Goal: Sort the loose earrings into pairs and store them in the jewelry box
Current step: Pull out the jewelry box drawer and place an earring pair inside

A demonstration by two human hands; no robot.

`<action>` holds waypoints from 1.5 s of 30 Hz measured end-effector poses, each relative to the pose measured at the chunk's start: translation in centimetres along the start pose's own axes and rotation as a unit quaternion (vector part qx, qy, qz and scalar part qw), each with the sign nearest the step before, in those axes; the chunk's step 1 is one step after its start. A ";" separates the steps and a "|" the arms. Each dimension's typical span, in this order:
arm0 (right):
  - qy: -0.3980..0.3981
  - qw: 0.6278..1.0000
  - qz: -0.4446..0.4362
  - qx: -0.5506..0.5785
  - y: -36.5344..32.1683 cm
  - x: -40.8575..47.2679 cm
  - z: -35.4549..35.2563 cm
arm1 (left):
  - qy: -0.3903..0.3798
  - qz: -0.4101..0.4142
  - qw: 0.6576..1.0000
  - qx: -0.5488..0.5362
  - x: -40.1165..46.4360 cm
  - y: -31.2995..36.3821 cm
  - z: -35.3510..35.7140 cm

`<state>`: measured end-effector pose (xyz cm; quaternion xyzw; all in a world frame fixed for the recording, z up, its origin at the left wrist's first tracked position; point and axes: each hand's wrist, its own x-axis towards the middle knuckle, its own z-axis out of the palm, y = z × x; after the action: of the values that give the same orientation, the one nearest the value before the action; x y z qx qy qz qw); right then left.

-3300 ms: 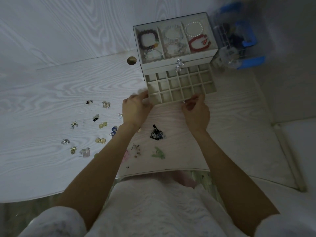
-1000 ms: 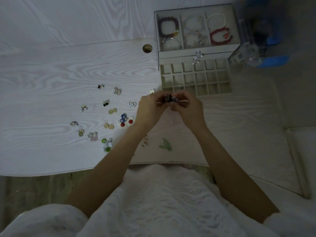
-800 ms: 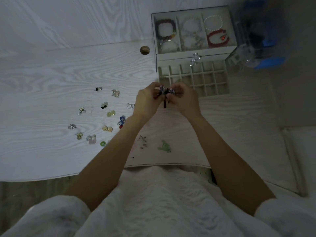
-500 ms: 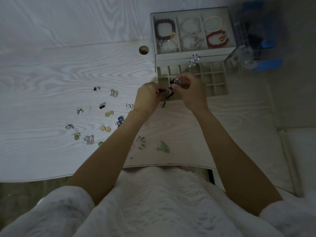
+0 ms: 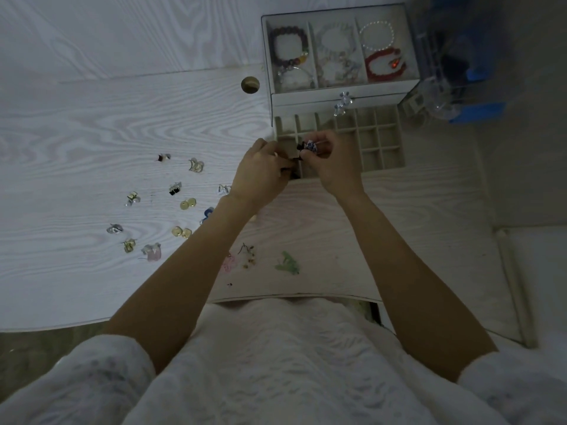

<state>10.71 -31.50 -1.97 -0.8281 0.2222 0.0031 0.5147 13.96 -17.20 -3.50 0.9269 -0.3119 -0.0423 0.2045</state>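
Both hands (image 5: 333, 165) – dangly earrings (image 5: 309, 146) over drawer (image 5: 382, 142)

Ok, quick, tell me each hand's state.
Left hand: fingers pinch a dark earring.
Right hand: fingers pinch a blue-and-white earring.

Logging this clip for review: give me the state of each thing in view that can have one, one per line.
Jewelry box: top tray uncovered, holding bracelets.
Grid drawer: pulled out, the compartments in view bare.
Dark tassel earrings: off the table, held over the drawer's front left.
Left hand: fingers curled, pinching the earrings' lower part.
Right hand: pinching the earrings' beaded top.
Loose earrings: lying unsorted on the table.
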 end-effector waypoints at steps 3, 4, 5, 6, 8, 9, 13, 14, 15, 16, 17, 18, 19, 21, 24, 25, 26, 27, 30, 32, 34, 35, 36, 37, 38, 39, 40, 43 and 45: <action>0.006 1.000 -0.004 -0.004 0.3 -0.1 0.2 | -0.005 -0.041 0.998 -0.051 -0.4 0.1 -0.5; 0.006 1.000 -0.004 -0.005 0.2 -0.2 0.2 | 0.003 -0.057 0.996 -0.065 -0.7 0.3 -0.7; 0.005 1.000 -0.005 -0.009 0.2 -0.2 0.3 | 0.014 -0.068 0.995 -0.073 -0.9 0.3 -0.8; 0.003 1.000 -0.006 -0.014 0.0 -0.2 0.4 | 0.023 -0.082 0.993 -0.081 -1.2 0.3 -0.9; -0.009 0.999 -0.014 -0.034 -0.2 -0.2 0.6 | 0.024 -0.122 0.988 -0.092 -1.5 0.1 -0.6; -0.020 0.998 -0.021 -0.053 -0.2 -0.2 0.8 | 0.019 -0.134 0.986 -0.095 -1.6 0.0 -0.3; -0.048 0.975 -0.067 -0.207 0.2 -0.1 1.3 | 0.014 -0.150 0.981 -0.121 -1.8 0.0 0.3; -0.050 0.969 -0.081 -0.228 0.4 -0.1 1.3 | 0.019 -0.156 0.979 -0.131 -1.7 0.0 0.3; -0.051 0.963 -0.097 -0.245 0.5 -0.3 1.4 | 0.023 -0.162 0.976 -0.141 -1.7 0.0 0.2; -0.050 0.957 -0.115 -0.263 0.5 -0.4 1.4 | 0.024 -0.165 0.975 -0.148 -1.7 0.0 0.2; -0.048 0.950 -0.130 -0.280 0.6 -0.4 1.4 | 0.025 -0.165 0.974 -0.152 -1.8 0.0 0.2; -0.049 0.944 -0.141 -0.293 0.5 -0.5 1.5 | 0.027 -0.164 0.974 -0.155 -1.8 0.1 0.2; -0.054 0.940 -0.149 -0.302 0.4 -0.4 1.6 | 0.030 -0.163 0.974 -0.157 -1.8 0.0 0.2; -0.072 0.933 -0.160 -0.315 0.2 -0.2 1.7 | 0.036 -0.165 0.973 -0.160 -1.9 0.0 0.2; -0.092 0.922 -0.168 -0.337 0.0 0.3 1.8 | 0.038 -0.163 0.973 -0.160 -1.8 0.0 0.2; -0.094 0.916 -0.175 -0.347 -0.1 0.5 1.9 | 0.037 -0.163 0.973 -0.158 -1.8 0.0 0.2; -0.102 0.909 -0.186 -0.358 -0.2 0.5 1.9 | 0.037 -0.163 0.973 -0.157 -1.8 0.0 0.2; -0.116 0.904 -0.197 -0.361 -0.2 0.5 2.0 | 0.037 -0.164 0.973 -0.157 -1.8 0.0 0.2; -0.143 0.922 -0.193 -0.303 -0.2 0.6 1.3 | 0.042 -0.163 0.973 -0.157 -1.9 -0.1 0.3; -0.122 0.936 -0.179 -0.279 0.3 0.6 0.8 | 0.043 -0.161 0.974 -0.155 -1.9 -0.1 0.4; -0.112 0.926 -0.185 -0.310 0.7 0.3 0.9 | 0.044 -0.160 0.973 -0.159 -2.0 0.0 0.3; -0.107 0.921 -0.189 -0.325 0.8 0.2 1.1 | 0.043 -0.160 0.973 -0.160 -1.9 0.1 0.3; -0.099 0.917 -0.193 -0.335 0.9 0.0 1.3 | 0.043 -0.159 0.973 -0.160 -1.9 0.1 0.2; -0.091 0.913 -0.198 -0.344 1.0 -0.2 1.4 | 0.042 -0.159 0.973 -0.160 -1.9 0.1 0.3; -0.083 0.909 -0.206 -0.352 1.0 -0.2 1.5 | 0.043 -0.158 0.974 -0.158 -1.9 0.1 0.3; -0.081 0.904 -0.216 -0.360 1.0 -0.3 1.6 | 0.044 -0.157 0.974 -0.156 -1.8 0.1 0.3; -0.084 0.901 -0.221 -0.364 1.0 -0.3 1.7 | 0.046 -0.155 0.975 -0.153 -1.9 0.1 0.3; -0.107 0.909 -0.203 -0.347 0.8 -0.4 1.8 | 0.039 -0.145 0.978 -0.147 -2.0 0.0 0.1; -0.099 0.929 -0.185 -0.306 0.8 -0.6 1.6 | 0.025 -0.143 0.978 -0.148 -2.3 -0.2 -0.2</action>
<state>10.26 -30.25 -3.26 -0.9672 0.0018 0.0577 0.2473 12.25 -15.56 -3.55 0.9222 -0.1607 -0.0932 0.3391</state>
